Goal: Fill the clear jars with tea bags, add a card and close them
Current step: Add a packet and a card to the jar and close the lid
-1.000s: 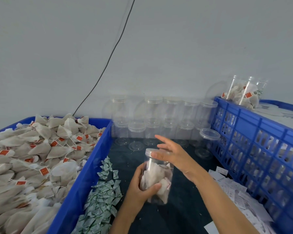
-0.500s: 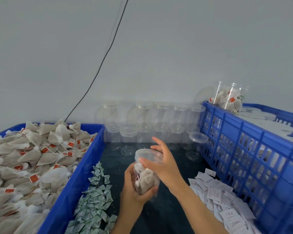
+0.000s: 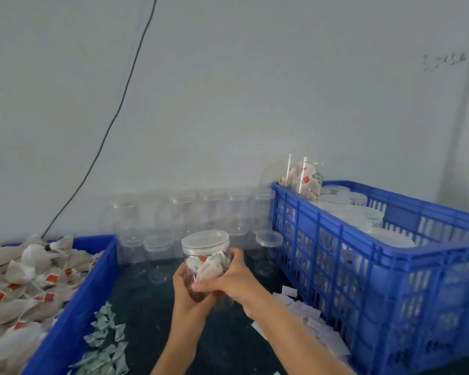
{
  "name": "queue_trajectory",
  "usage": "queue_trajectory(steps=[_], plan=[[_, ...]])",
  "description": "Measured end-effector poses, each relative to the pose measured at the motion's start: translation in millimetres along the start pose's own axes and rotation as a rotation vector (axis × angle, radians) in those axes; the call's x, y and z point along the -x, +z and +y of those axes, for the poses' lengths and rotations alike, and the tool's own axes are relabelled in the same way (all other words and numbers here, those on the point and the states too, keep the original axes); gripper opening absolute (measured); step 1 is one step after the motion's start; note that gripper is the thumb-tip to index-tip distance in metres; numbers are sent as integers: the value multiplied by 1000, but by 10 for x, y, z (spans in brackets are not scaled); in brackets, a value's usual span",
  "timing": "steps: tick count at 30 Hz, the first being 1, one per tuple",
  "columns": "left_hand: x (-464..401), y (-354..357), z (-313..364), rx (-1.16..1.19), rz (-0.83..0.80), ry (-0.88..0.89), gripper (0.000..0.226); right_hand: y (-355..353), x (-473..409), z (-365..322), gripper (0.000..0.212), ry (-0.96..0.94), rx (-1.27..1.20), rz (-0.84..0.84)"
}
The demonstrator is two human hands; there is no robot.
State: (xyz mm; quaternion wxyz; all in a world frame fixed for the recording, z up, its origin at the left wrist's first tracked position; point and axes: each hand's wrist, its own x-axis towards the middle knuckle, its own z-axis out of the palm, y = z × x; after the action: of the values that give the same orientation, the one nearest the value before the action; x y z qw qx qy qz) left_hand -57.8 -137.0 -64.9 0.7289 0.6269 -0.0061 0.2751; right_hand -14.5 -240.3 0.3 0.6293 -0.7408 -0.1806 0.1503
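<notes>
Jar [image 3: 206,262] of tea bags, lid [image 3: 205,237] on, is held above the tabletop [image 3: 149,301]: left hand [image 3: 188,292] and right hand [image 3: 229,277] both wrap its body. Closing looks finished; next, probably, setting it in the blue crate [image 3: 363,269]

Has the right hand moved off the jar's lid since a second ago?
Yes. The right hand has dropped from the lid to grip the jar body beside the left hand, judged against the jar itself.
</notes>
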Motion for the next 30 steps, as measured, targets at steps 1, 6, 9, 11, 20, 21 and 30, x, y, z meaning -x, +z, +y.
queue_trajectory(steps=[1,6,9,11,20,21,30], plan=[[-44,68,58,-2,-23,5,72,-77,-7,-72,86,-9,-16,42],[-366,556,423,-68,-138,80,76,-525,-127,-541,76,-131,-123,334],[-665,946,606,-130,-190,144,74,-878,-222,-840,73,-222,-150,476],[-872,1194,693,-193,-231,167,71,-1154,-298,-1005,81,-247,-133,557],[-1448,1997,484,-337,-513,61,67,-2111,-668,-1116,89,-44,-34,836],[-1482,2050,424,-346,-534,38,68,-2153,-701,-1066,90,-23,-13,861],[-1408,2344,108,-401,-516,10,46,-2340,-940,-789,99,74,-15,980]])
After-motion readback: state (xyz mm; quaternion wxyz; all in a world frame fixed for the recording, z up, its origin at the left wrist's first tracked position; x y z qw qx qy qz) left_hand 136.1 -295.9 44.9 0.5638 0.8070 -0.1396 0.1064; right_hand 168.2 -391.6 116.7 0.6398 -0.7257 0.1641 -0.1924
